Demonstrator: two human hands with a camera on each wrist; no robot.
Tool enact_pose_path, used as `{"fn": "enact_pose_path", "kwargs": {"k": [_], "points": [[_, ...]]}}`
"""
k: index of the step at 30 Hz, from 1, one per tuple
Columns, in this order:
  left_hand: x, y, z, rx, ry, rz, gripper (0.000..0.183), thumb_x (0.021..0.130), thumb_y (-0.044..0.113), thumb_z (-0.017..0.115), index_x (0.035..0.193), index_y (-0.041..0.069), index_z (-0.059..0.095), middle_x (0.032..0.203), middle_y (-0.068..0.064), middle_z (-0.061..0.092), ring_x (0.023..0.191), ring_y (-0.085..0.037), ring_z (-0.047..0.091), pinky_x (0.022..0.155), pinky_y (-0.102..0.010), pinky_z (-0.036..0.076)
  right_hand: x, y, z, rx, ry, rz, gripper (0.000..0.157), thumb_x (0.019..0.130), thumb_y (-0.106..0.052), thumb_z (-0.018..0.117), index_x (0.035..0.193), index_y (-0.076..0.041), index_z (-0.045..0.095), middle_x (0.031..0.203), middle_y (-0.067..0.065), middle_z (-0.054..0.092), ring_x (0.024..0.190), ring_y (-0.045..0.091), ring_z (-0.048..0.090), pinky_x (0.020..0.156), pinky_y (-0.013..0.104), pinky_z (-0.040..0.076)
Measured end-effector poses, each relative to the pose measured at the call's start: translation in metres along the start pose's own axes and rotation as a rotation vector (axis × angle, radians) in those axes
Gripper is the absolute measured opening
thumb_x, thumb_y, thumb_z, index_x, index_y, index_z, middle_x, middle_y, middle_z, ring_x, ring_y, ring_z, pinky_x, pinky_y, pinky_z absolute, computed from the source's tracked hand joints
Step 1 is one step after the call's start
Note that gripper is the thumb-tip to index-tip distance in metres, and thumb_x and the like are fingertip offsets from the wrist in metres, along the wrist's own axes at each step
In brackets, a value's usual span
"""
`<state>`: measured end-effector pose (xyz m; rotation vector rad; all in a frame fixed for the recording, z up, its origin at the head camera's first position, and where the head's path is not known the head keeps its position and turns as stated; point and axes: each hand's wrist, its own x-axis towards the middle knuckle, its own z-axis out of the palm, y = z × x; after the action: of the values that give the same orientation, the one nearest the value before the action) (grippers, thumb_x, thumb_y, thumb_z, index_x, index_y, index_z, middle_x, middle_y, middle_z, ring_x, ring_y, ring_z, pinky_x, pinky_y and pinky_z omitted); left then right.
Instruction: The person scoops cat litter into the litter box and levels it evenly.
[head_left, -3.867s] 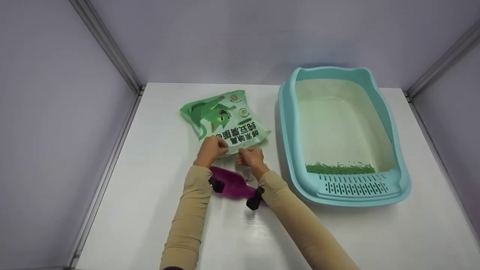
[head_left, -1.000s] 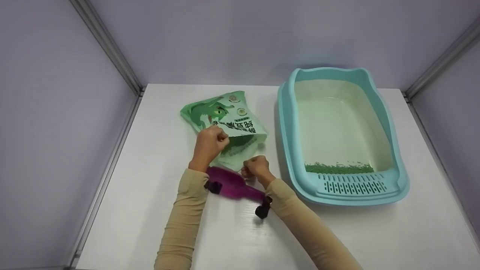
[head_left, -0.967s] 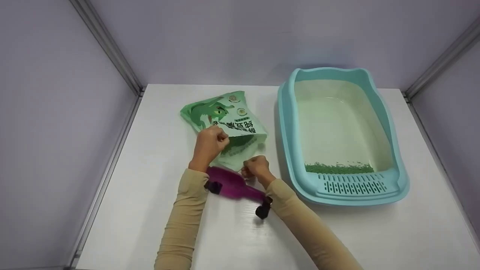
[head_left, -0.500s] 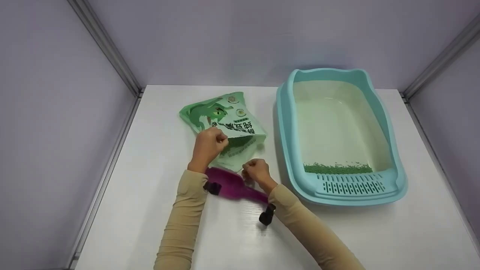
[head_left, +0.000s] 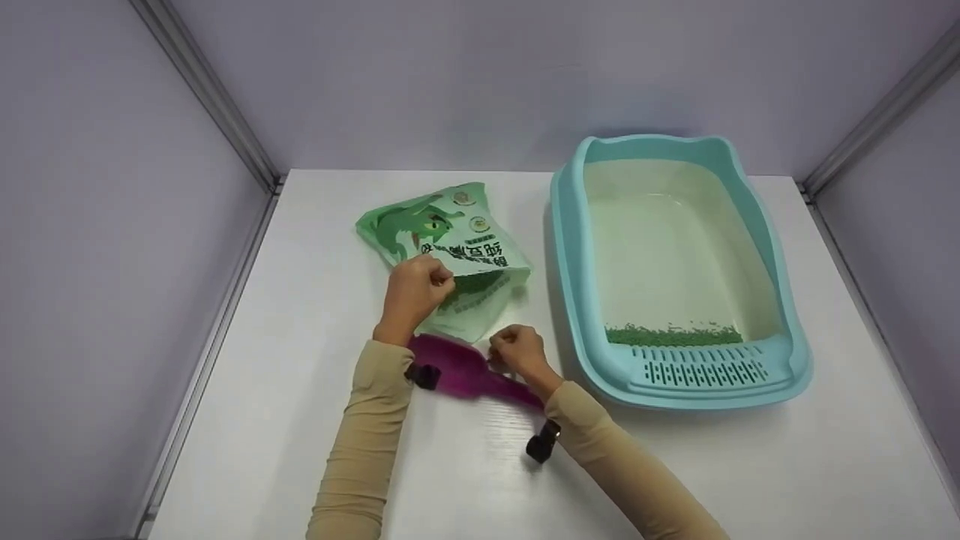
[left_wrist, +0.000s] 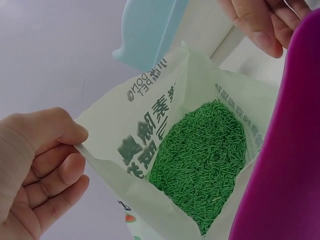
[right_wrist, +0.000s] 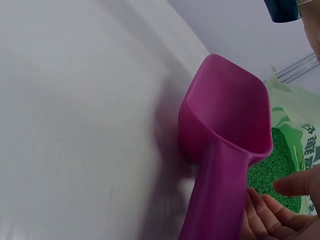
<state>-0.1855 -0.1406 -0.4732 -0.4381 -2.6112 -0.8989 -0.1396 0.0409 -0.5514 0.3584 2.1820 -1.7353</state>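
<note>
My left hand (head_left: 415,292) pinches the upper lip of a green and white cat litter bag (head_left: 472,232), thumb against fingers at the edge. The mouth gapes toward me, and green pellets (left_wrist: 202,160) show inside it in the left wrist view. My right hand (head_left: 521,351) hovers near the lower edge of the bag, above the handle of a magenta scoop (head_left: 454,367). Its thumb and loosely bent fingers stand apart with nothing between them. The scoop lies on the table before the bag; the right wrist view shows its bowl bare.
A light blue litter box (head_left: 574,300) stands right of the bag, with a strip of green pellets (head_left: 667,336) at its near end beside the slotted ledge. Grey wall panels (head_left: 450,90) border the white table (head_left: 300,315) at the back and sides.
The bag's mouth, flat at first, has been spread apart. My right hand has drawn back toward me and right, leaving the bag's lower lip. My left hand keeps its pinch.
</note>
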Motion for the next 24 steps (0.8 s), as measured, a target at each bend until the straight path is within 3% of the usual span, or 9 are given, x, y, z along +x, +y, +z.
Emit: {"fn": "enact_pose_path", "kwargs": {"k": [6,11,14,19,24], "points": [[0.000,0.001,-0.001,-0.008,0.004,0.007,0.006,0.079,0.001,0.067,0.078,0.002,0.074,0.075,-0.013,0.069,0.069,-0.026,0.066,0.067,-0.038,0.057,-0.006,0.006,-0.003,-0.057,-0.006,-0.070,0.015,0.090,-0.004,0.059,0.093,0.008,0.068,0.079,0.017,0.070,0.063,0.013,0.068,0.066,0.030,0.062],[-0.001,-0.001,0.000,-0.006,0.009,0.012,0.007,0.079,0.000,0.067,0.076,0.002,0.073,0.073,-0.013,0.068,0.068,-0.026,0.065,0.066,-0.037,0.057,-0.009,0.011,-0.006,-0.190,0.024,-0.137,0.013,0.089,-0.005,0.061,0.088,0.004,0.071,0.080,0.016,0.071,0.068,0.012,0.067,0.069,0.029,0.061],[-0.001,-0.001,0.000,-0.007,0.012,0.018,0.007,0.080,0.000,0.067,0.076,0.002,0.073,0.073,-0.014,0.068,0.068,-0.026,0.065,0.065,-0.038,0.057,-0.010,0.011,-0.009,-0.259,0.042,-0.149,0.012,0.089,-0.008,0.062,0.087,0.000,0.071,0.079,0.014,0.071,0.067,0.012,0.064,0.068,0.027,0.058],[-0.001,-0.001,0.001,-0.013,0.015,0.026,0.007,0.080,0.000,0.067,0.075,0.002,0.073,0.073,-0.014,0.069,0.068,-0.027,0.065,0.066,-0.039,0.056,-0.014,0.012,-0.013,-0.268,0.006,-0.154,0.013,0.089,-0.007,0.060,0.089,0.001,0.070,0.080,0.016,0.071,0.065,0.012,0.064,0.063,0.025,0.057],[-0.001,-0.001,0.002,-0.015,0.018,0.028,0.006,0.078,0.000,0.068,0.074,0.001,0.072,0.072,-0.014,0.068,0.067,-0.026,0.065,0.065,-0.039,0.056,-0.022,0.015,-0.015,-0.390,-0.043,-0.288,0.012,0.089,-0.009,0.063,0.089,0.001,0.068,0.083,0.016,0.071,0.071,0.016,0.063,0.066,0.027,0.054]]}}
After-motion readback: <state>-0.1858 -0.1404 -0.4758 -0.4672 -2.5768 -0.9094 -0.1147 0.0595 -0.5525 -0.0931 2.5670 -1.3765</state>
